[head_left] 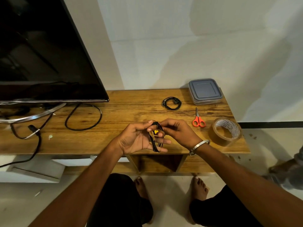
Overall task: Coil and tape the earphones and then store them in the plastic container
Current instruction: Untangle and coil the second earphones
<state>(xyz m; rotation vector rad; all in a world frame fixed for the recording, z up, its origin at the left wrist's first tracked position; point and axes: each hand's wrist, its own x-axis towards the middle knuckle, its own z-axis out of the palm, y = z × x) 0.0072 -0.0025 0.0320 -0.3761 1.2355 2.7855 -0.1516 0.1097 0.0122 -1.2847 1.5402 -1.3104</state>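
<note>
Black earphones with a yellow tip are looped around the fingers of my left hand, above the table's front edge. My right hand pinches the top of that same loop. A second pair of black earphones lies coiled on the wooden table farther back. The plastic container with a grey lid stands closed at the back right corner. A brown tape roll sits at the right edge, and red-handled scissors lie between it and my hands.
A large dark TV screen with its metal stand fills the left. Black power cables loop over the left half of the table. Below the tabletop is an open shelf. My bare feet stand on the floor; another person's foot shows at the right.
</note>
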